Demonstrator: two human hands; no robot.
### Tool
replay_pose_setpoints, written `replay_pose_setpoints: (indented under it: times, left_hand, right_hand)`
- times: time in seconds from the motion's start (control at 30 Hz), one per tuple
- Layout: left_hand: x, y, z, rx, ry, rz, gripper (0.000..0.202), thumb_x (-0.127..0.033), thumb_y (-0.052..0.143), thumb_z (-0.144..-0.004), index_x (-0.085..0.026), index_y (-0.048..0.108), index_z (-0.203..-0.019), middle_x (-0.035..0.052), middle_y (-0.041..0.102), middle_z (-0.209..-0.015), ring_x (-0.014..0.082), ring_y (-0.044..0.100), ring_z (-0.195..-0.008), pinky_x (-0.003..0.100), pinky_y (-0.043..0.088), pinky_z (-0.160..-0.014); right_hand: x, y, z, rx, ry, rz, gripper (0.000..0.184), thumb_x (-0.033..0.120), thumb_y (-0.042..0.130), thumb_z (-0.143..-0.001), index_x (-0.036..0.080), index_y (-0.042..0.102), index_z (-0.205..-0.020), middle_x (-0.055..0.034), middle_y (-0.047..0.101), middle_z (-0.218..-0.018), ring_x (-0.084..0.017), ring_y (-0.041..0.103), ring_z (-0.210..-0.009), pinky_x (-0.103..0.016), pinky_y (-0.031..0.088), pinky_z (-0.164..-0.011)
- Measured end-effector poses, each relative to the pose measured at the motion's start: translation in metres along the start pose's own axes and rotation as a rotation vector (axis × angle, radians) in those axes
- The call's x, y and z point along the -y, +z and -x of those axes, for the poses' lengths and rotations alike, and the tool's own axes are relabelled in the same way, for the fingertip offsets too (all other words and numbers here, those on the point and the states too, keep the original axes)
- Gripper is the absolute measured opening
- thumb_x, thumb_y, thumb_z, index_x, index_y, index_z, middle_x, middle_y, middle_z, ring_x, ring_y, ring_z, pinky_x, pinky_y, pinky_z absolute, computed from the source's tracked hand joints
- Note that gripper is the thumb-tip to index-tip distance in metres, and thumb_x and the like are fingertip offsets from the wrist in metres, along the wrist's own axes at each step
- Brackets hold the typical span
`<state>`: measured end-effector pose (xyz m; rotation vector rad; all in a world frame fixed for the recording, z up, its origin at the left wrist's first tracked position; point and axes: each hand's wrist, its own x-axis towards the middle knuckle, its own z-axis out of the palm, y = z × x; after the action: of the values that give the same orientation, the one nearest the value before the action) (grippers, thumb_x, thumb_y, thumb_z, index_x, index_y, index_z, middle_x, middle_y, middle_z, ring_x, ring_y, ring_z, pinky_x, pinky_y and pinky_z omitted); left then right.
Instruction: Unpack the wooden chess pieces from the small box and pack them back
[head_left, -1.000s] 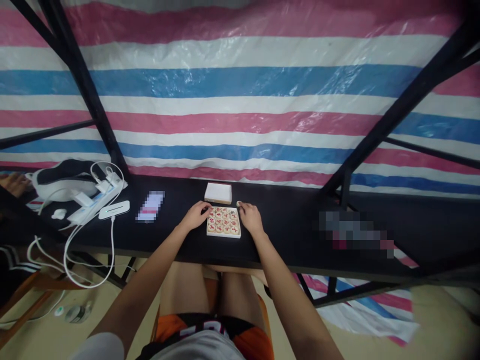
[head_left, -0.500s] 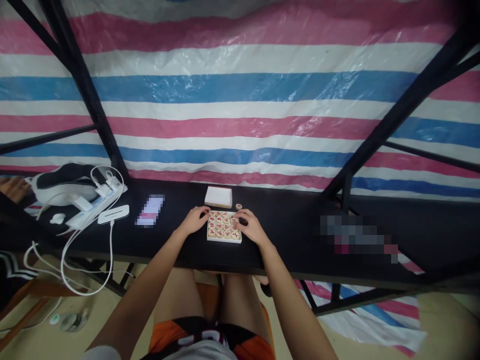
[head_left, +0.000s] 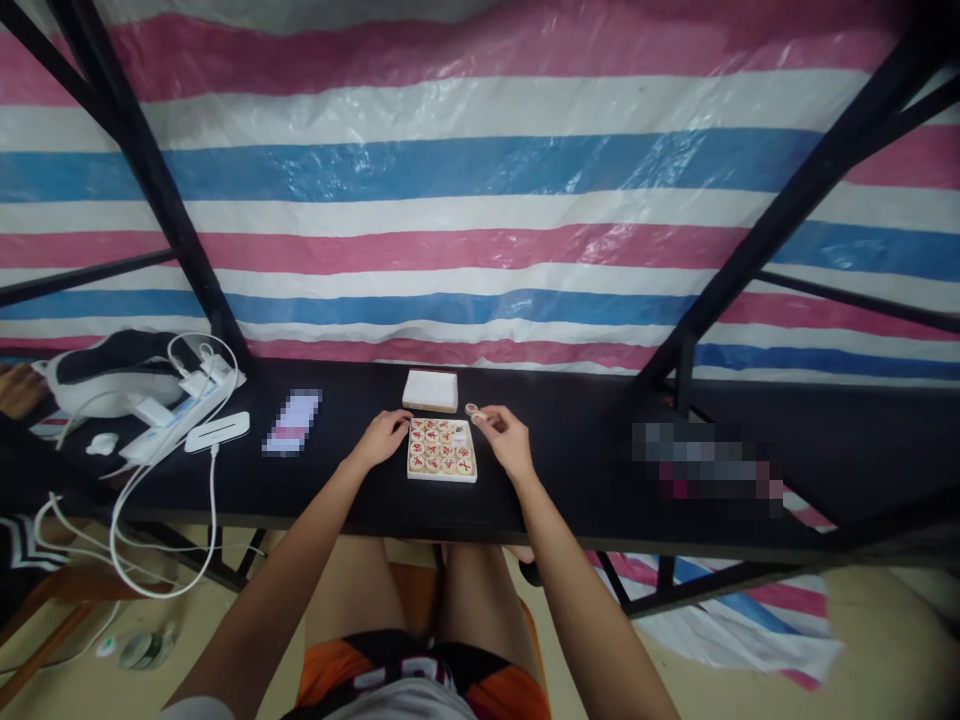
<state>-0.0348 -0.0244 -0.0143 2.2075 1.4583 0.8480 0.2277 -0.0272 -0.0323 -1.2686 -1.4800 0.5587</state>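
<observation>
A shallow white box (head_left: 442, 478) on the black table holds rows of round Chinese chess pieces with red characters. A gap shows near its right side, below a piece with a dark marking (head_left: 459, 428). My left hand (head_left: 384, 438) rests at the box's upper left edge, thumb and fingers apart. Just right of the box, my right hand (head_left: 507, 440) pinches a Chinese chess piece (head_left: 481, 417) between thumb and fingers. Another loose piece (head_left: 471, 408) lies right beside it, behind the box.
Behind the box lies a white lid (head_left: 430, 389). To the left are a blurred phone (head_left: 292, 422), a white device (head_left: 217, 432), and a power strip (head_left: 169, 425) with looping cables. A blurred item (head_left: 709, 465) lies to the right. Another person's hand (head_left: 21, 390) shows at far left.
My right hand has moved from over the box to its right, and now pinches a piece beside the loose one. A gap is now visible in the box. The view has shifted slightly.
</observation>
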Motion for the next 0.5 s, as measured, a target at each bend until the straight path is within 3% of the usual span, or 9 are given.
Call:
replay_pose_setpoints:
  times: [0.07, 0.13, 0.3, 0.43, 0.5]
  left_hand:
    - [-0.001, 0.000, 0.000, 0.002, -0.009, 0.013, 0.031, -0.033, 0.044, -0.087, -0.021, 0.063, -0.108, 0.0036, 0.069, -0.087, 0.0201, 0.058, -0.092, 0.032, 0.043, -0.087]
    - [-0.001, 0.001, 0.000, 0.000, -0.011, 0.015, 0.031, -0.034, 0.046, -0.086, -0.020, 0.063, -0.108, 0.0036, 0.068, -0.086, 0.0198, 0.058, -0.090, 0.031, 0.044, -0.085]
    - [0.000, 0.003, -0.001, 0.010, -0.033, -0.017, 0.032, -0.037, 0.047, -0.085, -0.021, 0.064, -0.107, 0.0015, 0.064, -0.074, 0.0175, 0.057, -0.077, 0.029, 0.044, -0.076]
    - [0.002, 0.004, -0.001, 0.029, -0.057, 0.068, 0.034, -0.035, 0.047, -0.083, -0.021, 0.062, -0.111, -0.0008, 0.061, -0.071, 0.0143, 0.056, -0.067, 0.025, 0.044, -0.070]
    - [0.003, 0.005, -0.001, 0.031, -0.072, 0.125, 0.036, -0.032, 0.047, -0.082, -0.020, 0.060, -0.113, -0.0019, 0.060, -0.069, 0.0137, 0.056, -0.066, 0.025, 0.044, -0.069]
  right_hand:
    - [-0.006, -0.003, -0.002, -0.051, 0.079, 0.100, 0.029, 0.046, 0.060, -0.076, 0.020, 0.061, -0.089, -0.0025, 0.066, -0.078, -0.016, 0.059, -0.070, -0.028, 0.045, -0.069]
    - [-0.011, -0.003, -0.003, -0.018, 0.103, 0.267, 0.024, 0.043, 0.057, -0.079, 0.020, 0.062, -0.086, -0.0037, 0.066, -0.078, -0.018, 0.059, -0.074, -0.029, 0.044, -0.072]
    - [-0.012, 0.002, -0.002, -0.001, 0.012, 0.584, 0.028, 0.039, 0.047, -0.087, 0.019, 0.067, -0.087, -0.0108, 0.065, -0.091, -0.022, 0.056, -0.086, -0.033, 0.042, -0.079]
    - [-0.003, 0.002, 0.000, -0.043, -0.072, 0.500, 0.029, 0.038, 0.049, -0.087, 0.018, 0.066, -0.098, -0.0126, 0.062, -0.099, -0.023, 0.055, -0.088, -0.036, 0.042, -0.081]
    - [0.005, 0.000, 0.002, 0.028, -0.168, 0.381, 0.026, 0.037, 0.050, -0.086, 0.019, 0.065, -0.097, -0.0101, 0.062, -0.097, -0.021, 0.056, -0.085, -0.035, 0.044, -0.081]
